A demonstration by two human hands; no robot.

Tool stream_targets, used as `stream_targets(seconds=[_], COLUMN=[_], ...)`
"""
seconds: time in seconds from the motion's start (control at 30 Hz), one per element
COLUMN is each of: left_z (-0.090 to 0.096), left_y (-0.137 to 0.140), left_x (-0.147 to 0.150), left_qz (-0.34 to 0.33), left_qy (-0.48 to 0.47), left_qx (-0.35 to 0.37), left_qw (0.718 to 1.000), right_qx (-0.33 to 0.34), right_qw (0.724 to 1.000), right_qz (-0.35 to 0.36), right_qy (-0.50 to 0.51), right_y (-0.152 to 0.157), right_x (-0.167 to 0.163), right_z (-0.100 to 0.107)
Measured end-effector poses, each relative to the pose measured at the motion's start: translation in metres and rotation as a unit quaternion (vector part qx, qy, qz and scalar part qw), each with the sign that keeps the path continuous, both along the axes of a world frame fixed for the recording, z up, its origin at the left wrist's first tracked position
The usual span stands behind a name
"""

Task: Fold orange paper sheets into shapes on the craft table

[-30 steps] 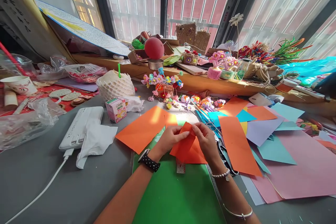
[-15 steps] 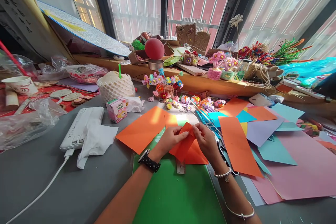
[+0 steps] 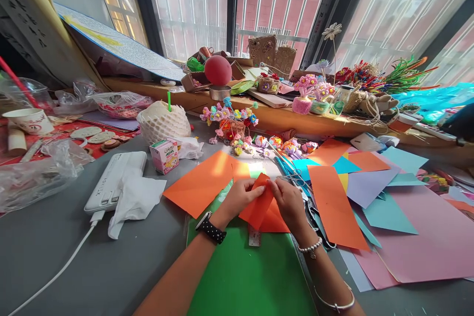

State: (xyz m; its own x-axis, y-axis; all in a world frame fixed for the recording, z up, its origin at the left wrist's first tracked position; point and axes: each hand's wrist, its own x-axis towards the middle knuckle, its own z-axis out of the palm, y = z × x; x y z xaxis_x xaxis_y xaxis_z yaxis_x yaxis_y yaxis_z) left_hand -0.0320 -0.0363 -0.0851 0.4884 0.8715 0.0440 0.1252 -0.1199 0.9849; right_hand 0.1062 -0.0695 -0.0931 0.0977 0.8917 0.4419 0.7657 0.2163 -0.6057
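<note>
Between my two hands is a folded piece of orange paper (image 3: 261, 206), held a little above the desk. My left hand (image 3: 239, 201) pinches its left side with the thumb on top. At its upper right edge, my right hand (image 3: 290, 201) grips the paper between thumb and fingers. Another orange sheet (image 3: 276, 219) lies beneath, partly hidden by the held piece and my hands. Under that sit a small ruler end (image 3: 254, 237) and a green board (image 3: 248, 276). A larger orange sheet (image 3: 203, 180) rests left of my hands.
Coloured paper (image 3: 433, 237) and an orange strip (image 3: 335, 205) spread at the right, with scissors (image 3: 318, 217) beside them. A power bank (image 3: 116, 180), tissue (image 3: 137, 200) and small pink box (image 3: 164, 156) stand left. Craft flowers (image 3: 229, 121) are behind.
My right hand has shifted slightly along the upper edge of the orange paper, its fingers closer to my left thumb. My left hand stays nearly still.
</note>
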Motion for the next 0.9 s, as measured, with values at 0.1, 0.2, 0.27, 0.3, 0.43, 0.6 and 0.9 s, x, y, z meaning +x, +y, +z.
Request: stream_targets(seconds=[0.1,0.2,0.27,0.3,0.43,0.6,0.9], left_z=[0.0,-0.001,-0.001,-0.001,0.003,0.01,0.01], left_y=[0.0,0.0,-0.001,-0.001,-0.003,-0.004,-0.005], left_x=[0.0,-0.001,-0.002,-0.002,-0.001,-0.001,0.0], left_qz=[0.002,-0.018,-0.028,-0.029,-0.024,0.021,-0.015], left_qy=[-0.004,-0.019,-0.017,-0.012,-0.016,-0.095,-0.065], left_qx=[0.001,-0.012,-0.023,-0.026,-0.046,-0.057,-0.085], left_qw=[1.0,1.0,0.999,0.999,0.999,0.994,0.994], right_qx=[-0.026,-0.052,-0.058,-0.059,-0.051,0.013,-0.011], right_qw=[0.999,0.99,0.978,0.973,0.957,0.92,0.848], right_qz=[0.014,0.049,0.082,0.098,0.091,-0.023,-0.011], right_qy=[0.043,0.124,0.18,0.203,0.27,0.392,0.531], right_y=[0.001,0.002,0.002,0.002,0.0,0.001,0.001], right_x=[0.003,0.007,0.009,0.01,0.01,0.013,0.003], right_z=[0.002,0.004,0.006,0.007,0.01,0.008,0.009])
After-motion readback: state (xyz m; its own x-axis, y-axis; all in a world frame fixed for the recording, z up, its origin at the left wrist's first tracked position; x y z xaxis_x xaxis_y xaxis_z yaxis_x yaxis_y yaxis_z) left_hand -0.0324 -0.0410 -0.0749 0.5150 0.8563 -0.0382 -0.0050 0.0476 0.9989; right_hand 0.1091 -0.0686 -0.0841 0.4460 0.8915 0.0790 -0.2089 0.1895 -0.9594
